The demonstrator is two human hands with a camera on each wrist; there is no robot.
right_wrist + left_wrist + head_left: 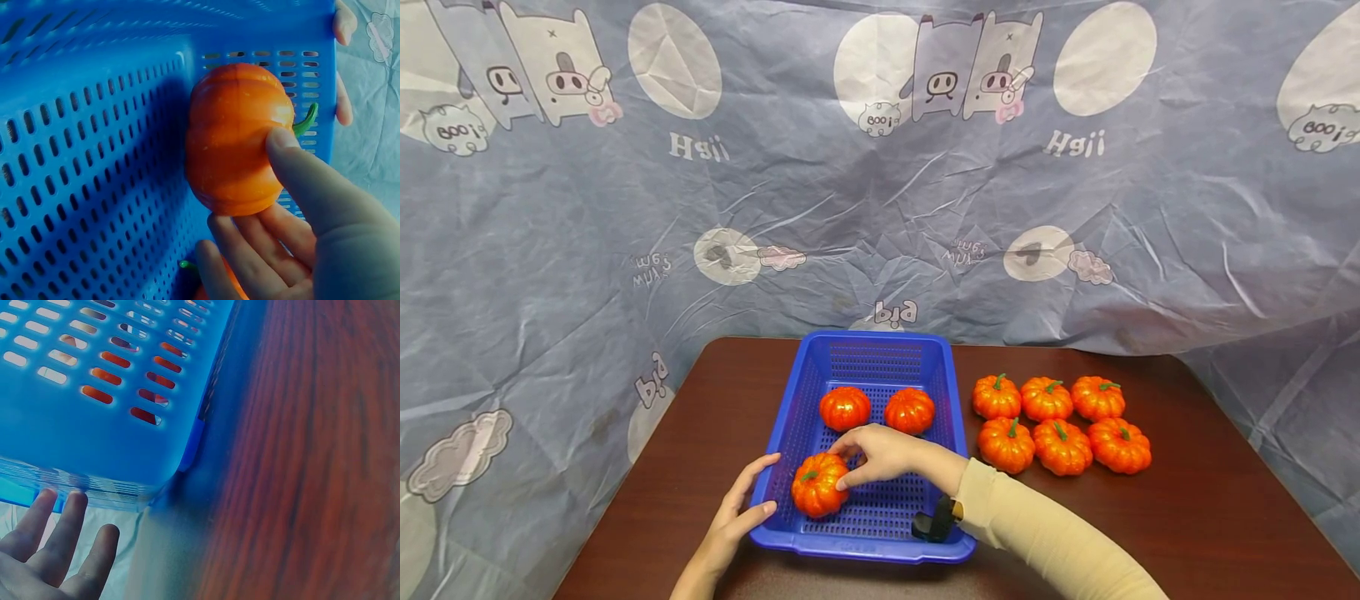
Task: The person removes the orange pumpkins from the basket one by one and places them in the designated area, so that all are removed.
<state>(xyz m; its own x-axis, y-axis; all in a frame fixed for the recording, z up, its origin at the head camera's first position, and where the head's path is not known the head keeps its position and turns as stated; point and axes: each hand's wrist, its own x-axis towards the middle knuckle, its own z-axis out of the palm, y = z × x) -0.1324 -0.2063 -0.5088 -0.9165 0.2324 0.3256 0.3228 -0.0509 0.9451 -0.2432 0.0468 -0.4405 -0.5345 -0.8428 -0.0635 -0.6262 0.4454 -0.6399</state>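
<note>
In the head view, a blue plastic basket (880, 550) stands on the table. Inside it, at the front left, my right hand (880, 454) grips a small orange pumpkin (817, 492) between thumb and fingers. The right wrist view shows the thumb (312, 181) near the green stem (306, 120) and the other fingers along the opposite side. Whether this pumpkin touches the basket floor, I cannot tell. Two more pumpkins, one on the left (845, 409) and one on the right (910, 412), lie further back in the basket. My left hand (730, 517) touches the basket's left rim with fingers spread.
Right of the basket, several orange pumpkins (1062, 447) with green stems sit in two rows on the dark brown table (1210, 508). A grey-blue printed cloth (880, 208) hangs behind the table and at its sides. A black strap device is on my right wrist.
</note>
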